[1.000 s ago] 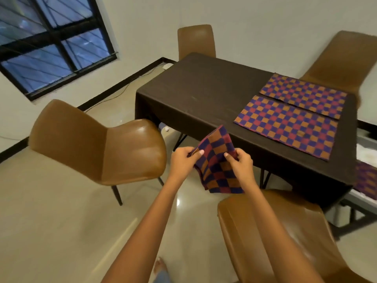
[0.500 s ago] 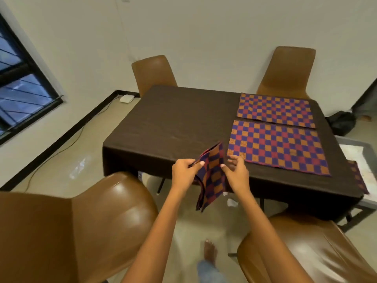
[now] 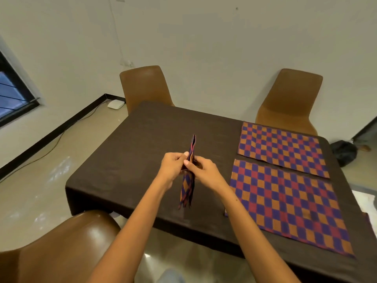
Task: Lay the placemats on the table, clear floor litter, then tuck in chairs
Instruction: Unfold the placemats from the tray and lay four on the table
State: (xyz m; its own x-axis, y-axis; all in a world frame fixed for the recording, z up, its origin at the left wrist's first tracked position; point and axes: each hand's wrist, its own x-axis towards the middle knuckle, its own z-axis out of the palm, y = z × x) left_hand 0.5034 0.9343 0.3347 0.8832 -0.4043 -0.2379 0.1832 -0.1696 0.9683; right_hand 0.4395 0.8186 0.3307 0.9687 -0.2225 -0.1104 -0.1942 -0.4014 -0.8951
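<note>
So both hands are pinching the same folded placemat, a checked purple, red and orange woven cloth [image 3: 186, 186], and holding it edge-on over the left half of the dark brown cloth-covered worktop [image 3: 130, 160]. The left hand [image 3: 173, 166] and the right hand [image 3: 204, 170] are sitting close together, thumbs and fingers clamped on the upper part of the fold, with the loose layers hanging down between the wrists. It's looking like they're hunting for the edges to open it up.

Two matching checked placemats are already lying flat on the right side, the far one [image 3: 281, 148] and the near one [image 3: 285, 203], just beside each other with a thin strip of dark cloth between them.

Stuff that could go sideways, just my guess:
- The layers are bunched tight, so grabbing two plies instead of one would leave it opening half-folded or twisted.
- Flicking it open too hard could catch the edge of the near laid mat and skew it, since the right hand is working pretty near it.
- Dropping it crooked means it's not lining up with the other two.

Chairs aren't tucked in yet from what I can see: the tan moulded chair at the near left [image 3: 61, 248] is standing clear of the worktop, and the two at the far side [image 3: 144, 86] [image 3: 289, 97] are looking set back too. Floor litter, can't really tell from here.
</note>
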